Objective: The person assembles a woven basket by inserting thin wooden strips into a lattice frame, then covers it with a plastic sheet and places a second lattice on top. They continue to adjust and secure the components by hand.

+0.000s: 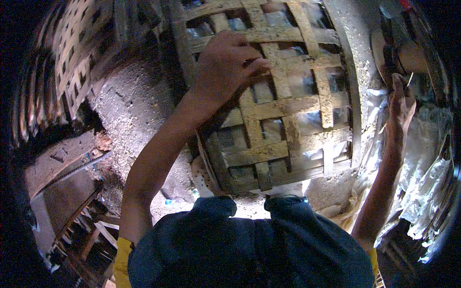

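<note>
Grey, gritty floor (137, 101) is seen to either side of the work, its own edges and corners lost in shadow. Over its middle, directly ahead of the person, the woven lattice (295, 106) is placed; whether it is laid flat or propped cannot be told. Its slats are thin and rough, so it would be judged light for its breadth, though more weight could be hidden below, where something shiny is glimpsed through the gaps. The frame is likely to be stiff, the slats a little springy and apt to crack or splinter if bent hard; slipping is hardly to be feared on so coarse a surface. It is best taken by the right rail (355, 110) and its opposite, with the near rail (307, 175) as a second choice, rather than by single slats.

To the right, crumpled plastic (422, 192) is heaped, soft and probably slippery. The left hand (223, 65) is rested on the lattice, its fingers bent; whether a slat is pinched cannot be told. The right hand (402, 106) is held beyond the right rail, its fingers closed around a thin stick (410, 79), light and easily snapped.
</note>
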{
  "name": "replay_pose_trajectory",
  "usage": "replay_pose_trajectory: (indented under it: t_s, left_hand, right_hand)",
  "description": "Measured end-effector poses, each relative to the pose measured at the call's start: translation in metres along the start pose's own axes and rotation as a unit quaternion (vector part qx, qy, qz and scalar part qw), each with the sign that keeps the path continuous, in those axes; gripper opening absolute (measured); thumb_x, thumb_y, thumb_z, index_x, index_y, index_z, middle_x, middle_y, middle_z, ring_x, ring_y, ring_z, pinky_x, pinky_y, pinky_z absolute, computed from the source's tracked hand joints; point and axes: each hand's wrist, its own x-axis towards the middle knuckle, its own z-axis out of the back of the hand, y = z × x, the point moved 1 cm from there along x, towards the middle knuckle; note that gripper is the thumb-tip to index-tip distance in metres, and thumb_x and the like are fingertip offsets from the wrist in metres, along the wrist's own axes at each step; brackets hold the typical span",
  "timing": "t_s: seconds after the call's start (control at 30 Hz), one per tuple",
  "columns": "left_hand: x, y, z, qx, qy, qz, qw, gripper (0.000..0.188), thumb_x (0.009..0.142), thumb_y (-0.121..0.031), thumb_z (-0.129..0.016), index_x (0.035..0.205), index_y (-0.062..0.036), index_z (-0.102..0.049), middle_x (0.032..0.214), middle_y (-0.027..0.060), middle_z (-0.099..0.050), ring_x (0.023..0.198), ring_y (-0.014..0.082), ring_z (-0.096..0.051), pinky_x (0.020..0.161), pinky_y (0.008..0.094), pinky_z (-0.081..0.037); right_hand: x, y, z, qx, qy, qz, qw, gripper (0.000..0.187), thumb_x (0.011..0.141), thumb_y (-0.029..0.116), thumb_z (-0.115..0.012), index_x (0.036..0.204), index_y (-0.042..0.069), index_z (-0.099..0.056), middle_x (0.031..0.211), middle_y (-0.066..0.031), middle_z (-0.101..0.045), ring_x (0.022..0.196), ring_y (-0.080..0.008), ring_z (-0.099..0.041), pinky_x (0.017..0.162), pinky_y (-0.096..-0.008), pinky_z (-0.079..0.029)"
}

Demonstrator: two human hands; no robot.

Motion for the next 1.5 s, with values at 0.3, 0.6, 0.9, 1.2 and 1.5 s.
replay_pose_trajectory:
  t_s: [0.3,0.6,0.9,1.2,1.5]
  left_hand:
    - [0.005,0.002,-0.001,-0.044,0.033,-0.015,0.998,0.025,0.081,-0.033,-0.077,0.084,-0.0079,-0.075,0.089,0.0099,-0.066,0.090,0.0307,-0.063,0.080,0.0399,-0.052]
    - [0.005,0.011,0.008,-0.060,-0.073,0.079,0.992,0.017,0.090,-0.023,-0.069,0.093,-0.0067,-0.070,0.095,0.0138,-0.067,0.091,0.0313,-0.065,0.080,0.0406,-0.052]
    - [-0.178,0.112,0.130,0.243,-0.089,0.419,0.870,0.033,0.095,-0.031,-0.065,0.074,-0.0055,-0.062,0.070,0.0106,-0.064,0.064,0.0247,-0.059,0.067,0.0364,-0.047]
    - [-0.222,0.094,0.106,0.117,-0.061,0.442,0.887,0.042,0.091,-0.032,-0.071,0.122,-0.0053,-0.064,0.118,0.0178,-0.064,0.115,0.0362,-0.059,0.101,0.0446,-0.045]
    - [-0.063,0.048,0.043,-0.011,-0.166,0.250,0.954,0.059,0.093,-0.025,-0.065,0.142,-0.0020,-0.042,0.142,0.0239,-0.045,0.132,0.0410,-0.044,0.112,0.0465,-0.036]
  right_hand:
    - [-0.005,-0.011,0.012,-0.029,0.003,-0.067,0.997,0.026,0.092,0.031,-0.070,0.106,0.010,-0.072,0.066,0.0103,-0.043,0.055,-0.0030,-0.028,0.050,-0.0225,-0.021]
    - [-0.004,-0.040,-0.006,0.004,0.065,-0.011,0.998,0.031,0.094,0.032,-0.068,0.113,0.008,-0.071,0.062,0.0081,-0.045,0.052,-0.0030,-0.036,0.048,-0.0221,-0.027]
    - [-0.021,0.016,-0.036,-0.140,0.142,0.176,0.964,0.050,0.097,0.044,-0.060,0.125,0.003,-0.063,0.118,-0.0122,-0.067,0.106,-0.0216,-0.061,0.094,-0.0331,-0.045]
    - [-0.015,0.018,-0.049,-0.130,0.221,0.147,0.955,0.046,0.097,0.027,-0.063,0.134,0.001,-0.057,0.125,-0.0121,-0.065,0.110,-0.0191,-0.058,0.099,-0.0323,-0.043]
    - [-0.015,0.124,-0.121,-0.101,0.339,0.312,0.882,0.045,0.100,0.023,-0.058,0.140,0.005,-0.054,0.136,-0.0076,-0.062,0.102,-0.0221,-0.068,0.091,-0.0348,-0.052]
